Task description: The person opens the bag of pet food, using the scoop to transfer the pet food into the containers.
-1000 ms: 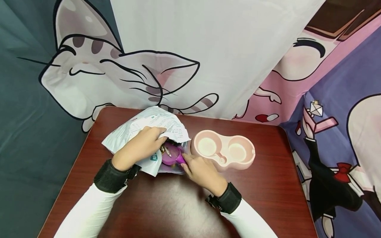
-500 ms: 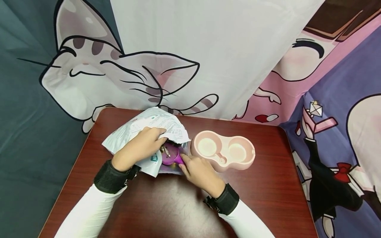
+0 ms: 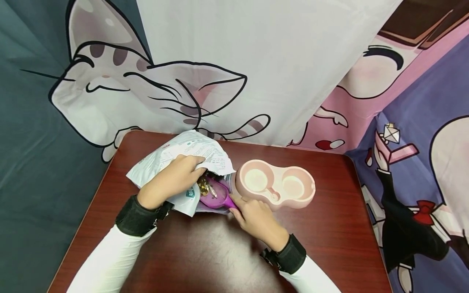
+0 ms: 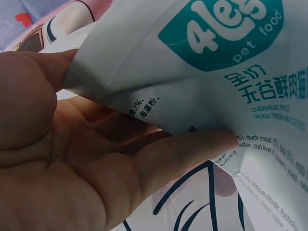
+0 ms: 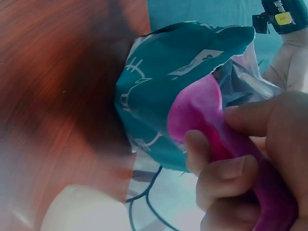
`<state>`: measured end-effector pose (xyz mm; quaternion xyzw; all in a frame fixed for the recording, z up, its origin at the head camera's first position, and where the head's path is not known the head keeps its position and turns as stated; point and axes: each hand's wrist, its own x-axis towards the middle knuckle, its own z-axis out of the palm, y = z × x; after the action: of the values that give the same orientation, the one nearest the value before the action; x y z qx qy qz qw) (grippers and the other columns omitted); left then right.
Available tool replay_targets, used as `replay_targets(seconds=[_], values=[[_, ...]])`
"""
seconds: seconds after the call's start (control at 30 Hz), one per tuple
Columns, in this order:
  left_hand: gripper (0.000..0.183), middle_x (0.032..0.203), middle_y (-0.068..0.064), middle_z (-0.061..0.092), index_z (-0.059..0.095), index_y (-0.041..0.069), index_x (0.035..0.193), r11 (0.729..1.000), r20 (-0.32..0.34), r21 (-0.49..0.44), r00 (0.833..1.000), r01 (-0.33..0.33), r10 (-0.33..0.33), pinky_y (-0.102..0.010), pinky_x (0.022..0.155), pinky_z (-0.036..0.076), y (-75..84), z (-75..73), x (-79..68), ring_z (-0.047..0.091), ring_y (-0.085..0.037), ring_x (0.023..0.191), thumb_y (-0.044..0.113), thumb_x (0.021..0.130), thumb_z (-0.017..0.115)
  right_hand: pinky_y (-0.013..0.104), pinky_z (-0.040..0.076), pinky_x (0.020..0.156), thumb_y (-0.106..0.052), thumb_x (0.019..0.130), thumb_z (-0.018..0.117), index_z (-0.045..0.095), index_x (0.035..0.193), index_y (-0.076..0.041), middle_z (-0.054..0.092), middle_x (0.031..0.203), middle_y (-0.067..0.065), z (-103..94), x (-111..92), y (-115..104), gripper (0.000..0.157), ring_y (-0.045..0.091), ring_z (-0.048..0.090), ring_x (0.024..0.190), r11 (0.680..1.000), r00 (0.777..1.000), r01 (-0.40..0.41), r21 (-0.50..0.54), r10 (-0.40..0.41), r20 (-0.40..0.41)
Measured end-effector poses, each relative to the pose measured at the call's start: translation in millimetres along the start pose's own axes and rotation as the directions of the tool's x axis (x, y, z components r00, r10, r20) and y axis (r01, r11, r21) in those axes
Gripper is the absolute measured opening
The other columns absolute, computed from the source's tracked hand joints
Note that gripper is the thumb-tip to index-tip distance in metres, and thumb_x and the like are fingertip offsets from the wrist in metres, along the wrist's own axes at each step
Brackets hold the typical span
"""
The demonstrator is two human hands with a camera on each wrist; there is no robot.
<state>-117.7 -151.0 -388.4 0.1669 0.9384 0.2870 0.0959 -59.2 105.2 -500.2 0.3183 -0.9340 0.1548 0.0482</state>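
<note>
A white and teal pet food bag (image 3: pixel 198 148) lies on its side at the table's back left, its mouth towards the right. My left hand (image 3: pixel 172 179) holds the mouth's edge, and in the left wrist view the bag's white film (image 4: pixel 192 106) passes between thumb and fingers. By its handle, my right hand (image 3: pixel 258 215) grips a purple scoop (image 3: pixel 221 196) at the mouth. Brown bits (image 3: pixel 205 188) and a pale fish-shaped piece lie in its bowl. Seen from the right wrist, curled fingers (image 5: pixel 231 173) wrap the handle. The bag's inside is mostly hidden.
A pink double pet bowl (image 3: pixel 298 203) with two pale round hollows stands just right of the scoop. The reddish-brown table (image 3: pixel 205 256) stretches in front. Cartoon-printed cloth (image 3: pixel 293 61) hangs right behind the table's back edge.
My right hand has moved right and slightly towards me with the scoop. More of the scoop and its brown bits now show outside the bag. The left hand and bag have hardly moved.
</note>
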Motion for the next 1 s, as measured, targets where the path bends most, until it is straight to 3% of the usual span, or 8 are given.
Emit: replay_targets(seconds=[0.2, 0.43, 0.63, 0.8, 1.0], values=[[0.026, 0.106, -0.013, 0.072, 0.072, 0.002, 0.12, 1.0, 0.001, 0.002, 1.0, -0.004, 0.004, -0.044, 0.083, 0.051, 0.6, -0.7, 0.6, 0.06, -0.024, 0.087, 0.012, 0.102, 0.056, 0.043, 0.058, 0.072, -0.033, 0.1, 0.066, 0.066, 0.137, -0.017, 0.076, 0.113, 0.002, 7.7, -16, 12, 0.04, 0.024, 0.075, 0.094, 0.999, 0.998, 0.045, 0.031, -0.043, -0.055], [0.028, 0.11, -0.014, 0.072, 0.071, 0.0, 0.124, 1.0, -0.005, 0.008, 1.0, -0.009, 0.009, -0.046, 0.087, 0.052, -1.6, -0.6, 0.8, 0.062, -0.025, 0.091, 0.011, 0.102, 0.056, 0.041, 0.06, 0.081, -0.03, 0.101, 0.065, 0.061, 0.138, -0.014, 0.073, 0.123, 0.004, 32.7, -32, 20, 0.041, 0.021, 0.073, 0.107, 0.996, 0.991, 0.048, 0.078, -0.038, -0.129], [0.03, 0.115, -0.016, 0.072, 0.07, -0.001, 0.127, 1.0, 0.001, 0.008, 1.0, -0.006, 0.006, -0.046, 0.087, 0.052, -2.0, 0.6, 1.9, 0.062, -0.025, 0.092, 0.012, 0.103, 0.056, 0.036, 0.059, 0.076, -0.029, 0.103, 0.061, 0.058, 0.137, -0.008, 0.071, 0.12, 0.005, 53.5, -36, 21, 0.04, 0.02, 0.074, 0.095, 0.989, 0.975, 0.087, 0.116, -0.061, -0.214], [0.03, 0.111, -0.015, 0.072, 0.07, 0.0, 0.126, 1.0, 0.003, 0.006, 1.0, -0.005, 0.005, -0.046, 0.086, 0.052, -2.1, 1.1, 1.6, 0.062, -0.025, 0.09, 0.011, 0.103, 0.055, 0.036, 0.059, 0.076, -0.032, 0.107, 0.055, 0.058, 0.137, -0.007, 0.071, 0.12, 0.006, 62.3, -38, 23, 0.039, 0.021, 0.074, 0.096, 0.982, 0.964, 0.105, 0.154, -0.062, -0.26], [0.035, 0.122, -0.019, 0.071, 0.066, -0.003, 0.132, 1.0, 0.002, 0.009, 1.0, 0.001, -0.001, -0.048, 0.09, 0.051, -2.1, 0.6, 1.3, 0.063, -0.026, 0.097, 0.011, 0.103, 0.054, 0.035, 0.059, 0.075, -0.036, 0.11, 0.046, 0.059, 0.133, -0.003, 0.072, 0.117, 0.008, 71.5, -39, 22, 0.043, 0.022, 0.075, 0.092, 0.977, 0.939, 0.129, 0.167, -0.066, -0.338]])
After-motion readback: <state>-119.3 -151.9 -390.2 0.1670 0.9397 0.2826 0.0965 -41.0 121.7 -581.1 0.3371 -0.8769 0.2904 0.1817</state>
